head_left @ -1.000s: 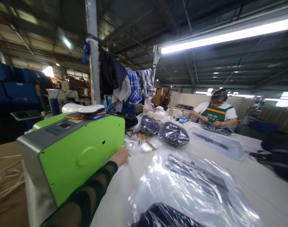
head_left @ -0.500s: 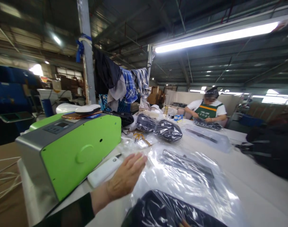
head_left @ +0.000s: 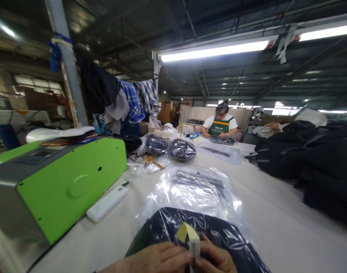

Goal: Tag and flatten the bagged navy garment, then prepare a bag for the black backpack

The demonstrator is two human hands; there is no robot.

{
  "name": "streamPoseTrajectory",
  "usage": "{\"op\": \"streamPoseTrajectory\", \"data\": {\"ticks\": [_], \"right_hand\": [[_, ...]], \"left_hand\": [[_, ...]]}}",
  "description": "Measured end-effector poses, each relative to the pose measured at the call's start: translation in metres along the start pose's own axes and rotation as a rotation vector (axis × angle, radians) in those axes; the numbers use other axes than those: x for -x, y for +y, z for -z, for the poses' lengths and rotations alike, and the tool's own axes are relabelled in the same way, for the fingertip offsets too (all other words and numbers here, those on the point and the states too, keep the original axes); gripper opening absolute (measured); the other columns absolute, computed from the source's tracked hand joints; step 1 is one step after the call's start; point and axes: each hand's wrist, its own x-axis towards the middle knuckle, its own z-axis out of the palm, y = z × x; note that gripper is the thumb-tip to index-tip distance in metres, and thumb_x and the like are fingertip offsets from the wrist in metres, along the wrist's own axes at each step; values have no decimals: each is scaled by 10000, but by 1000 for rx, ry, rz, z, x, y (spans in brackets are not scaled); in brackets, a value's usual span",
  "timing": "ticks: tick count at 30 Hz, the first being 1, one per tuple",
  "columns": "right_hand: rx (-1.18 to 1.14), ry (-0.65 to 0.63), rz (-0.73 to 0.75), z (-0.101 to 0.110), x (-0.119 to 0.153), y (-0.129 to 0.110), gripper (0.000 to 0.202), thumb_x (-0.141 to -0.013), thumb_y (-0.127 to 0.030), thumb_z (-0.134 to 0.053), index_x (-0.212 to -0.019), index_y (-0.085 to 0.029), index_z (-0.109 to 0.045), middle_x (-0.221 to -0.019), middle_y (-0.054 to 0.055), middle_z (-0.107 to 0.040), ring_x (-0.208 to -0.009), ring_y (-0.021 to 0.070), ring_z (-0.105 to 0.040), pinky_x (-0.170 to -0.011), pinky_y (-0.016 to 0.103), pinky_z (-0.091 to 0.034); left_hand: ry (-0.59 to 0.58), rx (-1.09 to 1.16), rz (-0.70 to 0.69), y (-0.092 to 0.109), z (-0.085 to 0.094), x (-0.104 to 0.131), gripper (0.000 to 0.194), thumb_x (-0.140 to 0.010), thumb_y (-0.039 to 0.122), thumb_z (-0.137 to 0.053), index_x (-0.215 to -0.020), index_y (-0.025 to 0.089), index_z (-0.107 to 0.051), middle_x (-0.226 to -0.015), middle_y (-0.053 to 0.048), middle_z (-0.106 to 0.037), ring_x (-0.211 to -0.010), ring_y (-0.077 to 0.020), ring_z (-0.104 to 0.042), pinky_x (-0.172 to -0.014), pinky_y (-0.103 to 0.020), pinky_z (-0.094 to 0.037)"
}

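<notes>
Sticker label [head_left: 187, 237] sits bottom centre, pinched between left hand [head_left: 159, 259] and right hand [head_left: 215, 259] over the bagged dark garment [head_left: 219, 235]; probably peeling, so keep it flat and square.

L hand [head_left: 159, 259] + R hand [head_left: 216, 259] pinch label [head_left: 189, 237] over bagged dark garment [head_left: 219, 231], green machine [head_left: 56, 185] left.

No writing can be read anywhere. The co-worker's green apron [head_left: 220, 127] at the bench's far end bears white lettering, too small and blurred to make out. The small folded label [head_left: 188, 237] shows only fine, unreadable print.
</notes>
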Motion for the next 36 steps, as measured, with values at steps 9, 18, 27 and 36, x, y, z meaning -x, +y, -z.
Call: {"op": "streamPoseTrajectory", "data": {"ticks": [9,18,27,36], "right_hand": [[-9,-29,18,-3,1,-8,330,-819,-541,-515,-890,-279,-703,-867,17,-679,-1039,271,-577,-1082,480,-221],[-493,245,-82,-15,10,10,289,-640,-469,-752,-816,-249,-684,-660,-40,-581,-588,119,-542,-819,335,-466],[83,522,230,-20,10,23,225,-774,-340,-670,-982,-255,-688,-1120,73,-618,-1042,219,-587,-867,282,-497],[245,408,344,-25,15,-10,246,-871,-311,-546,-1087,-284,-661,-1049,49,-679,-976,190,-636,-861,255,-516]], "left_hand": [[-236,567,505,-8,21,-43,556,-712,121,-537,-1264,178,-496,-1280,-87,-563,-1251,-248,-433,-1101,-425,-265],[-306,1332,1289,-1,4,-21,241,-499,268,-725,-683,134,-646,-554,55,-539,-493,-77,-420,-449,-183,-290],[15,1517,1507,26,-7,-26,296,-500,379,-703,-609,136,-574,-501,-12,-600,-385,-85,-467,-415,-193,-322],[-40,1381,1181,28,-8,-43,318,-655,446,-526,-682,130,-541,-616,-9,-532,-544,-115,-507,-553,-238,-386]]}}
